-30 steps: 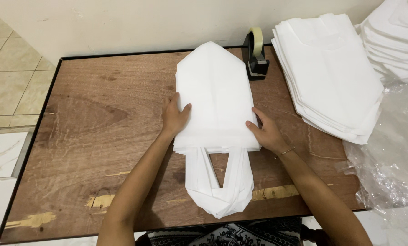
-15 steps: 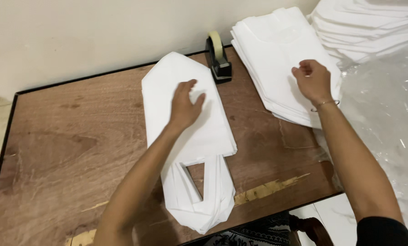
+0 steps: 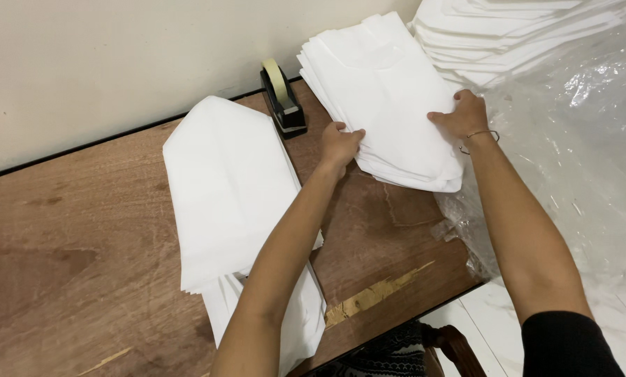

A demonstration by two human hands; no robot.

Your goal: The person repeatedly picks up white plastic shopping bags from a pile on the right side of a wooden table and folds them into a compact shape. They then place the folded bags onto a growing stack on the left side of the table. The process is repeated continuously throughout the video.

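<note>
Both hands, left hand (image 3: 339,143) and right hand (image 3: 464,115), are gripping the stack of white bags (image 3: 383,98); thin layers are risking sliding apart over the table (image 3: 82,244) edge.

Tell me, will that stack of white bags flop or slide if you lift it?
The stack of white bags would probably sag, since the sheets look thin and soft. Its edges already fan out unevenly, so the layers could slip apart. That may be why the left hand and right hand grip opposite sides.
</note>
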